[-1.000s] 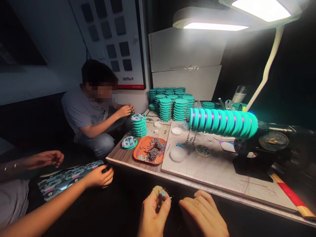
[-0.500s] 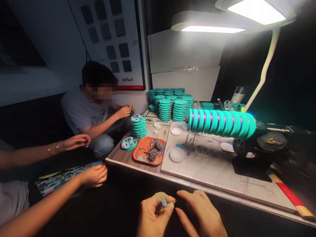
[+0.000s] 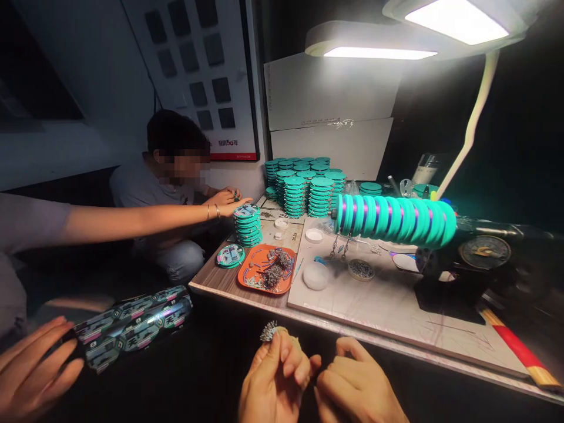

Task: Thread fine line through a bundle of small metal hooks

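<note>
My left hand (image 3: 277,373) is low in the middle of the view, fingers curled together around a small spiky silver cluster (image 3: 268,332). The cluster pokes out above the thumb; what it is made of is too small to tell. Tan wrapping (image 3: 288,336) covers one of the left fingers. Just to the right, my right hand (image 3: 355,379) is closed with fingers bent in, close to the left fingertips. Whatever it may pinch is hidden. Beyond the hands, an orange tray (image 3: 247,284) on the table bears dark spiky silver clusters and small rods.
Teal spools (image 3: 294,197) stand stacked at the back; more line a horizontal rod (image 3: 396,220) on a black machine (image 3: 484,249). Bead dish (image 3: 361,270) and white lid (image 3: 315,275) lie on the board. At left, a co-worker's arm (image 3: 176,214) reaches to a spool stack (image 3: 248,226).
My left hand has turned, and the silver cluster has moved up and left. My right fingers have curled in. The co-worker at left has stretched one arm to the spool stack.
</note>
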### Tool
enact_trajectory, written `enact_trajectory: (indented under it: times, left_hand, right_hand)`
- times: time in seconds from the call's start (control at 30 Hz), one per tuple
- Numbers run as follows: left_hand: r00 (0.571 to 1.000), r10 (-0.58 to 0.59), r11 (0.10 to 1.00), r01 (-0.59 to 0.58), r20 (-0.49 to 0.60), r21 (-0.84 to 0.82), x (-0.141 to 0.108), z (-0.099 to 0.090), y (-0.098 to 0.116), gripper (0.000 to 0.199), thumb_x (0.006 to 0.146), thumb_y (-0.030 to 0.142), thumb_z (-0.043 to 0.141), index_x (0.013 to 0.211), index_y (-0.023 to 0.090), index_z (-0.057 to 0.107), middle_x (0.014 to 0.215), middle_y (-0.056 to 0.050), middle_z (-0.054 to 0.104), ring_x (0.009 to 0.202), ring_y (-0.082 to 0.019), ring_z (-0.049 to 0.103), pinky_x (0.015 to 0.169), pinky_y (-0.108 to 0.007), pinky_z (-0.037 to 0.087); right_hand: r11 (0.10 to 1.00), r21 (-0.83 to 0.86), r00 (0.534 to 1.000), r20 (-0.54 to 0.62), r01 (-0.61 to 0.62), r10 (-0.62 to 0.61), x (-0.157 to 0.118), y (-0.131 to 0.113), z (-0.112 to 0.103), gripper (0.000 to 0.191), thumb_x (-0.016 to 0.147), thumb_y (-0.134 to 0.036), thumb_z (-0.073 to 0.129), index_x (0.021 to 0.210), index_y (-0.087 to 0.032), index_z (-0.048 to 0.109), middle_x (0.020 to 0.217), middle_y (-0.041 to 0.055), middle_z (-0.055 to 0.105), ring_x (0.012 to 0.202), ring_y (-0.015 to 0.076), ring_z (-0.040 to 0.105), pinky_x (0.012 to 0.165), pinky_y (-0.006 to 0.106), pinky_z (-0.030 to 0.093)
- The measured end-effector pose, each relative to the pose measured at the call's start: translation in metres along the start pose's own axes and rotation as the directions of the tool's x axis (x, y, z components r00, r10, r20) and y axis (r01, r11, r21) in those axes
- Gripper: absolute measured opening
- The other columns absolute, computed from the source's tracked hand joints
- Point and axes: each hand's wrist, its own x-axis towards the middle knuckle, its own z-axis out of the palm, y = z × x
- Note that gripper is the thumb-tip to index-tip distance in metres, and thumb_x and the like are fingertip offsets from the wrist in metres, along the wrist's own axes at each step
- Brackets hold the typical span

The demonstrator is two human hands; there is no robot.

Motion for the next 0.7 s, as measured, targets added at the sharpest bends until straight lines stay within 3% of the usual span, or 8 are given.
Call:
enact_trajectory:
  times: [0.13, 0.2, 0.3, 0.37, 0.47, 0.6, 0.67, 0.7]
  left_hand:
    - [0.988, 0.144, 0.989, -0.145, -0.053, -0.012, -0.002, 0.002, 0.004, 0.026, 0.073, 0.026, 0.067, 0.055, 0.015, 0.052, 0.05, 0.006, 0.039, 0.046, -0.006, 0.034, 0.059, -0.024, 0.042]
    - [0.978, 0.196, 0.98, -0.193, -0.068, 0.053, -0.004, 0.005, 0.005, 0.028, 0.073, 0.029, 0.066, 0.054, 0.015, 0.051, 0.051, 0.006, 0.04, 0.047, -0.007, 0.035, 0.063, -0.025, 0.042]
    - [0.982, 0.175, 0.979, -0.166, -0.068, 0.115, -0.005, 0.011, 0.007, 0.031, 0.073, 0.033, 0.066, 0.053, 0.015, 0.049, 0.05, 0.005, 0.04, 0.048, -0.007, 0.038, 0.069, -0.026, 0.042]
    - [0.986, 0.158, 0.981, -0.15, -0.057, 0.122, -0.005, 0.012, 0.006, 0.031, 0.073, 0.033, 0.066, 0.054, 0.015, 0.05, 0.05, 0.005, 0.041, 0.048, -0.007, 0.039, 0.07, -0.026, 0.041]
    - [0.996, 0.081, 0.993, -0.078, -0.031, 0.09, -0.006, 0.011, 0.002, 0.03, 0.072, 0.031, 0.067, 0.053, 0.015, 0.05, 0.048, 0.006, 0.039, 0.045, -0.007, 0.036, 0.07, -0.027, 0.042]
    - [1.0, 0.015, 0.999, -0.014, -0.025, 0.045, -0.006, 0.018, 0.007, 0.031, 0.067, 0.031, 0.071, 0.052, 0.015, 0.048, 0.046, 0.007, 0.035, 0.043, -0.005, 0.03, 0.068, -0.028, 0.043]
    - [0.984, 0.144, 0.988, -0.136, -0.106, 0.08, -0.005, 0.024, 0.021, 0.035, 0.063, 0.029, 0.074, 0.049, 0.016, 0.045, 0.046, 0.008, 0.035, 0.043, -0.005, 0.029, 0.065, -0.027, 0.044]
    - [0.951, 0.27, 0.961, -0.255, -0.153, 0.107, -0.005, 0.026, 0.031, 0.036, 0.061, 0.027, 0.075, 0.049, 0.016, 0.043, 0.046, 0.008, 0.035, 0.043, -0.005, 0.028, 0.064, -0.026, 0.045]
  right_hand:
    - [0.999, 0.015, 0.999, 0.021, 0.03, -0.031, 0.004, 0.0, -0.001, 0.026, 0.067, 0.0, 0.041, 0.051, -0.018, 0.032, 0.039, -0.0084, 0.035, 0.04, 0.005, 0.024, 0.06, 0.021, 0.037]
    - [0.998, 0.061, 0.998, 0.059, -0.026, 0.022, 0.007, -0.001, -0.003, 0.023, 0.072, -0.004, 0.039, 0.055, -0.019, 0.037, 0.04, -0.0078, 0.038, 0.04, 0.0059, 0.029, 0.056, 0.02, 0.037]
    - [0.988, 0.089, 0.979, 0.167, -0.129, 0.113, 0.008, -0.004, -0.003, 0.019, 0.084, -0.018, 0.038, 0.069, -0.018, 0.049, 0.047, -0.0054, 0.048, 0.042, 0.0074, 0.038, 0.05, 0.02, 0.035]
    - [0.994, 0.065, 0.988, 0.134, -0.093, 0.084, 0.008, -0.004, 0.0, 0.027, 0.087, -0.018, 0.036, 0.063, -0.017, 0.049, 0.045, -0.005, 0.047, 0.04, 0.0071, 0.035, 0.046, 0.02, 0.032]
    - [0.998, 0.028, 0.999, -0.017, 0.049, -0.049, 0.01, -0.004, 0.004, 0.043, 0.088, -0.009, 0.03, 0.046, -0.017, 0.036, 0.037, -0.005, 0.038, 0.038, 0.0064, 0.027, 0.046, 0.02, 0.029]
    - [0.991, 0.006, 0.99, -0.053, 0.134, -0.133, 0.015, -0.003, 0.0, 0.051, 0.091, -0.01, 0.027, 0.04, -0.015, 0.033, 0.035, -0.0043, 0.033, 0.04, 0.0065, 0.024, 0.05, 0.02, 0.032]
    - [0.987, 0.007, 0.987, -0.009, 0.163, -0.163, 0.015, -0.002, -0.004, 0.052, 0.091, -0.009, 0.025, 0.04, -0.015, 0.034, 0.035, -0.0044, 0.033, 0.04, 0.0066, 0.024, 0.054, 0.02, 0.035]
    - [0.985, 0.016, 0.985, 0.015, 0.174, -0.174, 0.014, -0.001, -0.007, 0.051, 0.091, -0.008, 0.025, 0.04, -0.015, 0.034, 0.035, -0.0047, 0.032, 0.04, 0.0065, 0.024, 0.057, 0.02, 0.036]
